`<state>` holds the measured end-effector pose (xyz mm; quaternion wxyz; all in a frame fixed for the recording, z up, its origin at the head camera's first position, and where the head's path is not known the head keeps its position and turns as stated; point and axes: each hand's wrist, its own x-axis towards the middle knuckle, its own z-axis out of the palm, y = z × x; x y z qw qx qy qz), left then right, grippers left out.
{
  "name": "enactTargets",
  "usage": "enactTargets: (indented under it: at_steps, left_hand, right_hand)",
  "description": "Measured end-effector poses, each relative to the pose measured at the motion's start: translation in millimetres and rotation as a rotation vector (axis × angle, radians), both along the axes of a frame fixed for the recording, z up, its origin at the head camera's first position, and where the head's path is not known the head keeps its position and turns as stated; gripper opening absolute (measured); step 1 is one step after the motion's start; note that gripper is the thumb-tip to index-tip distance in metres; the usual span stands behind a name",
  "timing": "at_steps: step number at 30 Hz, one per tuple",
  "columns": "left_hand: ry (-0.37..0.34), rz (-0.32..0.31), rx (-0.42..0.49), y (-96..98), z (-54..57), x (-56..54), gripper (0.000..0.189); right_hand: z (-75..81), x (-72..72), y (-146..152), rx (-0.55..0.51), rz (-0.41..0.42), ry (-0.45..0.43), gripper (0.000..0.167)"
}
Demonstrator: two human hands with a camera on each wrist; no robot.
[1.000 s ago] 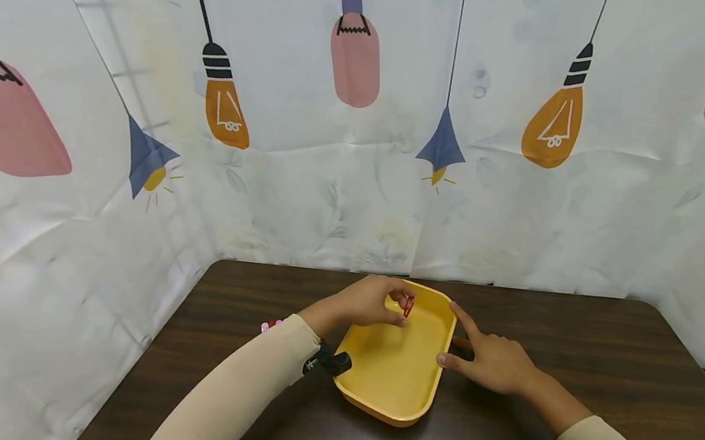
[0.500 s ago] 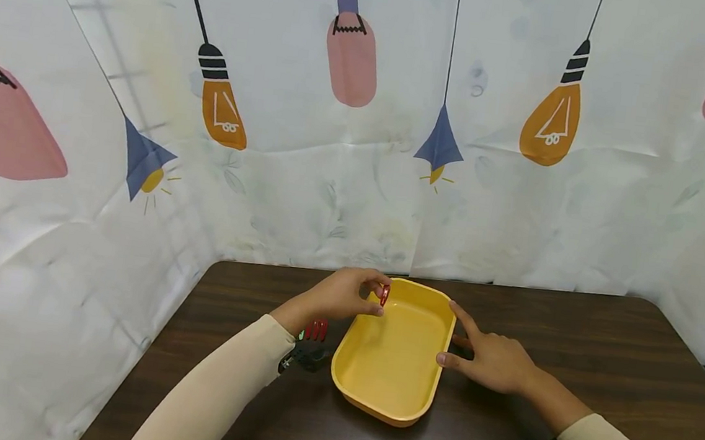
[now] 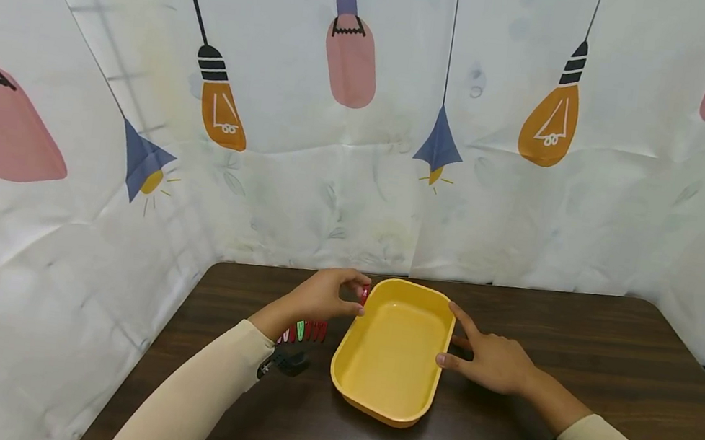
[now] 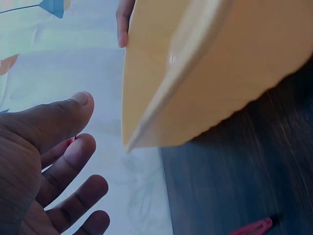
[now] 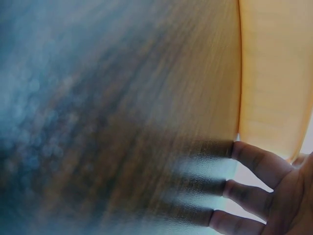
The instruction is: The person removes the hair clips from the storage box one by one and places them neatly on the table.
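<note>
In the head view my left hand [image 3: 324, 295] pinches a small red hair clip [image 3: 365, 294] at the far left rim of a yellow tray [image 3: 389, 355]. In the left wrist view only a red sliver of that clip shows between thumb and fingers. My right hand [image 3: 496, 360] rests against the tray's right side, with its index finger and thumb touching the rim. Below my left wrist lies a row of hair clips [image 3: 314, 330], red, green and pink, partly hidden by the arm. Nothing lies in the visible part of the tray.
A dark wooden table [image 3: 575, 332] carries the tray and the clips. Behind it hangs a white sheet [image 3: 355, 198] printed with lamps and bulbs, and more sheet closes off both sides. Each wrist wears a black camera mount [image 3: 287, 363].
My left hand has drawn left with the red clip, from over the tray to its left rim. The clip row has come into sight. My right hand and the tray stay put.
</note>
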<state>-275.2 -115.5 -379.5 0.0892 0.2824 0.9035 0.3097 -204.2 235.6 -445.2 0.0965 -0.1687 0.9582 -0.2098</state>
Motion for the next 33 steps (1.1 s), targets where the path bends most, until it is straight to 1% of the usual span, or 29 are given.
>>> enactTargets:
  at_steps: [4,9,15,21,26,30,33]
  left_hand:
    - [0.002,0.013,0.005,-9.6,-1.2,2.3,0.052]
    - [0.013,0.043,0.012,-22.3,-1.4,5.0,0.053]
    - [-0.005,0.084,0.035,-38.5,-5.5,5.5,0.054]
    - [-0.008,0.12,0.056,-48.5,-8.0,7.3,0.053]
    - [-0.003,0.139,0.048,-56.8,-11.7,7.9,0.054]
    - [0.007,0.167,0.026,-63.7,-16.0,8.8,0.056]
    - [0.006,0.189,0.027,-69.1,-19.1,10.4,0.056]
  right_hand:
    - [-0.3,0.9,0,0.005,-0.008,-0.007,0.105]
    - [0.0,1.9,-1,-0.006,-0.009,-0.013,0.104]
    - [0.3,0.8,-1,-0.003,-0.006,-0.016,0.105]
    - [1.5,-0.3,-1,-0.001,0.0,-0.021,0.105]
    - [1.2,-1.2,-1,0.009,-0.01,-0.029,0.105]
    - [1.0,-1.0,-2,0.009,-0.015,-0.034,0.106]
    - [1.5,-0.5,-2,0.007,-0.015,-0.035,0.106]
